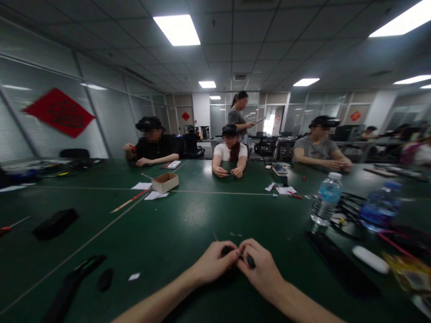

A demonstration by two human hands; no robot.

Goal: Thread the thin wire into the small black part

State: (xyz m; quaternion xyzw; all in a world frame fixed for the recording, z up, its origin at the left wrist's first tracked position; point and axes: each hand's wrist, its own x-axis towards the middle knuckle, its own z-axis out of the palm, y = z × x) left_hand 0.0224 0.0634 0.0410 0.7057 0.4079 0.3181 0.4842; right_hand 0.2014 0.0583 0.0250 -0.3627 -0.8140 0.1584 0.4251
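Both hands meet low in the middle of the head view, over the green table (161, 251). My left hand (217, 262) has its fingers closed round a small dark object (229, 250). Close against it, my right hand (257, 264) pinches a small dark piece (250, 261). The fingertips of the two hands nearly touch, and whether the two dark parts are joined is hidden between them. A thin stick-like thing shows just beyond my left hand.
A bottle (326, 199), a blue-capped bottle (382, 205), cables and a black flat object (340, 264) lie right. Left are a black case (55, 223), a black tool (72, 287) and a small box (165, 182). Three people sit opposite; another stands behind.
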